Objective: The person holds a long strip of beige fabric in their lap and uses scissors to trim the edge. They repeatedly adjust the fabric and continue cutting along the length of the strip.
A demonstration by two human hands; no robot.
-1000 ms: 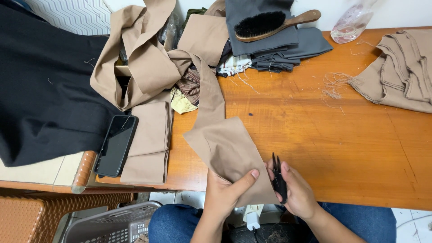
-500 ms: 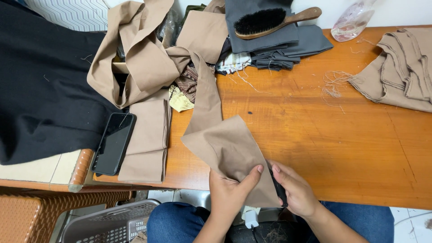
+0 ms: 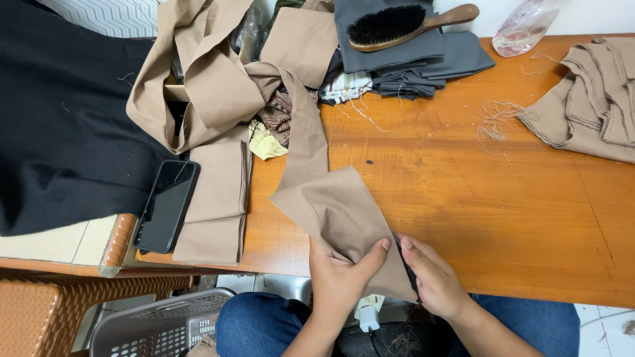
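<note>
A tan fabric piece [image 3: 334,208] hangs over the near edge of the orange wooden table [image 3: 476,198]. My left hand [image 3: 340,281] grips its lower part, thumb pressed on top. My right hand [image 3: 433,281] pinches the fabric's right edge and holds small black thread snips [image 3: 409,271], mostly hidden between my fingers and the cloth. The strip of the same fabric runs up toward the heap of tan cloth [image 3: 211,79] at the back left.
A black phone [image 3: 165,205] lies beside a folded tan piece [image 3: 215,201]. Black cloth [image 3: 59,112] covers the left. Grey folded fabric [image 3: 410,56] with a wooden brush [image 3: 403,23] sits at the back, tan pieces [image 3: 589,99] at right, loose threads [image 3: 493,122], a grey basket [image 3: 159,327] below.
The black snips, plainly visible a second ago, are now tucked behind the fabric edge. Both hands have closed in on the cloth and my thumbs nearly meet.
</note>
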